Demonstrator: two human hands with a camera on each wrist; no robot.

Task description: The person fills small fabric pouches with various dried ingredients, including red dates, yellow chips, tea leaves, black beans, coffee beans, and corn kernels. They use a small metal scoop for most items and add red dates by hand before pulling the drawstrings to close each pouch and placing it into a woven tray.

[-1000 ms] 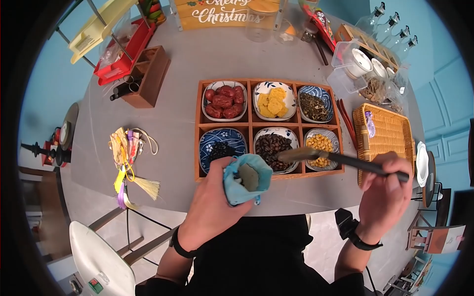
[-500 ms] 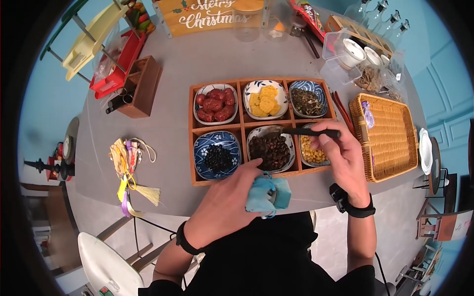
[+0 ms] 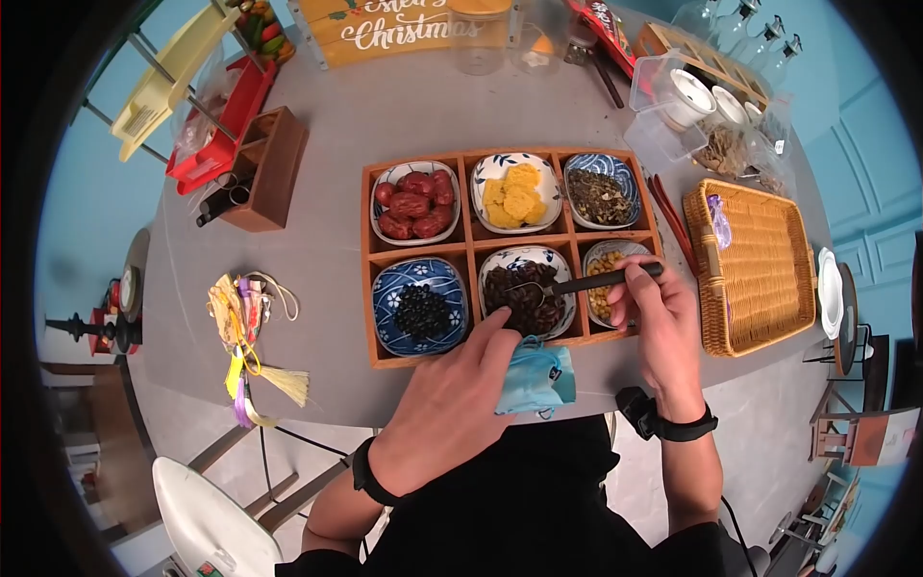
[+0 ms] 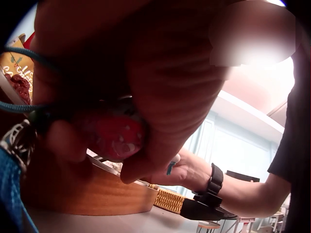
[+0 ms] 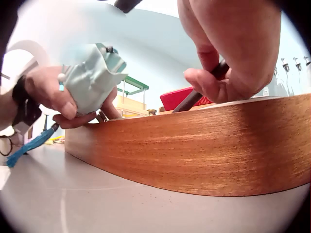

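My left hand [image 3: 447, 394] holds a light blue cloth pouch [image 3: 540, 377] at the tray's front edge, its index finger overlapping the bowl of dark brown beans [image 3: 548, 317]. In the right wrist view the pouch [image 5: 90, 80] has its mouth upward, and a blue tassel [image 5: 34, 145] hangs below. A pink, patterned surface [image 4: 116, 136] shows between the left fingers in the left wrist view. My right hand [image 3: 663, 332] pinches the black handle of a spoon [image 3: 601, 280]. The spoon's metal head lies among the dark beans. What is inside the pouch is hidden.
The wooden tray [image 3: 367, 327] also has bowls of red dates [image 3: 413, 204], yellow pieces [image 3: 514, 197], dried leaves [image 3: 598, 197], black beans [image 3: 421, 311] and corn-like kernels [image 3: 601, 260]. A wicker basket [image 3: 760, 269] stands right; tasselled sachets [image 3: 240, 308] lie left.
My right hand has come left and brought the spoon's head down into the dark beans. The left hand has shifted right with the pouch, whose mouth no longer faces the head camera.
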